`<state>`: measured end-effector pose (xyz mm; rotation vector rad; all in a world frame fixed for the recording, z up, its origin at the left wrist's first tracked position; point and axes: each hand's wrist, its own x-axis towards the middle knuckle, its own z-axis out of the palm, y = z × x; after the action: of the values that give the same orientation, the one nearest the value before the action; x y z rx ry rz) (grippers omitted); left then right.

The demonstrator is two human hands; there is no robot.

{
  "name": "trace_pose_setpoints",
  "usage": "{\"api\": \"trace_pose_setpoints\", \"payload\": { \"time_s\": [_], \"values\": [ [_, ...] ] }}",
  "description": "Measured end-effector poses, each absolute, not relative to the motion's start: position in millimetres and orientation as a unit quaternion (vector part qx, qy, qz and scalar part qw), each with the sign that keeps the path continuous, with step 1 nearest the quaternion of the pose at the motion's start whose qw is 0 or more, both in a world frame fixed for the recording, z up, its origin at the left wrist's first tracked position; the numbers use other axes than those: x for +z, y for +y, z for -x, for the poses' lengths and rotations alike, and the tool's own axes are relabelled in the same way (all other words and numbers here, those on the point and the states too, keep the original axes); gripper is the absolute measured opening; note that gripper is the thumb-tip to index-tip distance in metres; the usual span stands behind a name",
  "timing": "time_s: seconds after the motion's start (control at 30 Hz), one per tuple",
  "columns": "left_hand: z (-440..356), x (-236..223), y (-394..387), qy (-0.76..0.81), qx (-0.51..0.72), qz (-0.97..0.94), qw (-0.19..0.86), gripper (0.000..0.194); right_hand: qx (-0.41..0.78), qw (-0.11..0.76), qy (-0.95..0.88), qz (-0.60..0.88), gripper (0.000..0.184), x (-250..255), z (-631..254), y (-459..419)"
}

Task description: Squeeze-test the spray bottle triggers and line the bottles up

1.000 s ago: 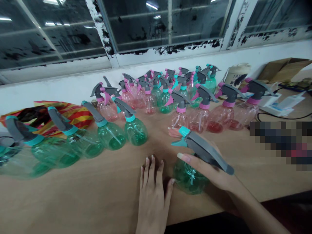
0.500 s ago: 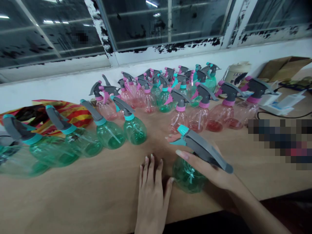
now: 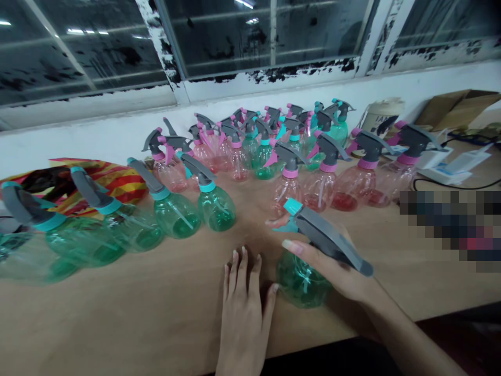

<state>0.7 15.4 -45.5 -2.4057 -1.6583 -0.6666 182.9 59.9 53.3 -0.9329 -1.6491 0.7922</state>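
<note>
My right hand (image 3: pixel 332 269) is closed round the grey spray head (image 3: pixel 326 237) of a green spray bottle (image 3: pixel 301 284) that stands on the wooden table (image 3: pixel 117 308) near its front edge. My left hand (image 3: pixel 245 303) lies flat on the table just left of that bottle, fingers stretched out, its thumb touching the bottle's base. A row of green bottles (image 3: pixel 213 206) with teal collars stands to the left. Behind is a cluster of pink bottles (image 3: pixel 289 190) with pink collars.
A red and yellow striped bag (image 3: pixel 113 183) lies at the back left against the white wall. At the right are a white bucket (image 3: pixel 379 117), a cardboard box (image 3: pixel 454 107), white boxes (image 3: pixel 450 167) and a black cable. A window runs along the wall.
The view has shifted slightly. Both hands and the green bottle stay where they were.
</note>
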Motion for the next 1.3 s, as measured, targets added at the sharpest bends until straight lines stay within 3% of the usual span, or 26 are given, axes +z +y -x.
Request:
{"api": "trace_pose_setpoints", "payload": {
  "time_s": [0.37,1.1,1.3],
  "values": [
    [-2.0,-43.8,14.8,-0.559,-0.212,0.799,0.066,0.05,0.338,0.508,-0.698,0.376,0.028,54.4,-184.3,60.8],
    [2.6,-42.3,23.7,-0.55,-0.17,0.814,0.078,0.048,0.336,0.508,-0.676,0.416,0.022,54.2,-181.9,65.5],
    [3.0,-44.9,23.8,-0.552,-0.174,0.811,0.083,0.05,0.283,0.519,-0.686,0.424,0.024,54.9,-179.2,65.3]
  ]
}}
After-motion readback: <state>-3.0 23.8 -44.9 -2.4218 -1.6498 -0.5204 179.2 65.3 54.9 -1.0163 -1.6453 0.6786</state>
